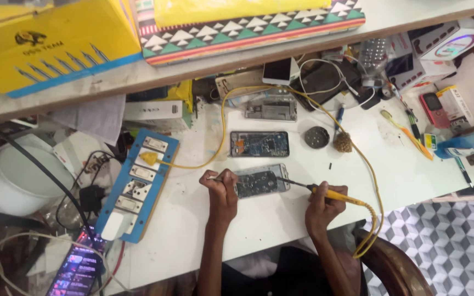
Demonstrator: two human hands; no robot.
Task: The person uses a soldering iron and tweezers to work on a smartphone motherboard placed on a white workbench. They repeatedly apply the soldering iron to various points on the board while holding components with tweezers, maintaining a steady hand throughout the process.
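Observation:
An opened phone (260, 181) lies on the white worktable (281, 214) with its circuit board showing. My left hand (221, 189) rests at the phone's left edge, pinching a thin tool, likely tweezers or solder wire (213, 178). My right hand (325, 204) grips a yellow soldering iron (333, 194) whose dark tip (287, 181) reaches the phone's right side. The iron's yellow cable (223, 126) loops back to a plug (149, 158) in the blue power strip (138, 186). A second opened phone (259, 144) lies just behind the first.
A round dark tin (316, 137) and a brass wool ball (343, 142) sit right of the phones. Another phone frame (271, 107), chargers and white cables crowd the back. Boxes fill the shelf (56, 38). A lit phone (78, 272) lies bottom left, a white bucket (12, 181) at left.

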